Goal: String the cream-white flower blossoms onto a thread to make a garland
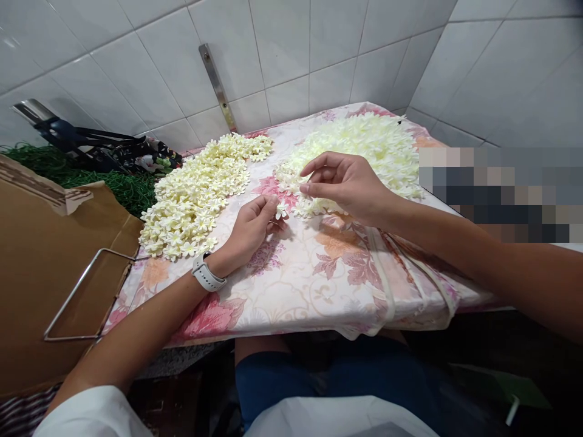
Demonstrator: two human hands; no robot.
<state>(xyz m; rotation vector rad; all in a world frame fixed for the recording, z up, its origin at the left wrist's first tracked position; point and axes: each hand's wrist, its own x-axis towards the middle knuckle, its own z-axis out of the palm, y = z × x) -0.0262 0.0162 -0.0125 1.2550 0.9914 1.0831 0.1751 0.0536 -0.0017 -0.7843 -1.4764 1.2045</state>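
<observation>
Over the floral-clothed desk (291, 297) | left hand (253, 228) pinches small white flower (281, 210) | right hand (350, 182), thumb and forefinger apart, near pale-yellow flower heap (364, 142)

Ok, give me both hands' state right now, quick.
Left hand: closed, pinching a small white flower between thumb and fingers.
Right hand: partly open, fingers curled, thumb apart from the fingertips; nothing visible held.

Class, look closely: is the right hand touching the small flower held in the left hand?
Apart. In the head view, the right hand is clear of the flower in the left hand, with patterned tablecloth showing in the gap between them.
</observation>
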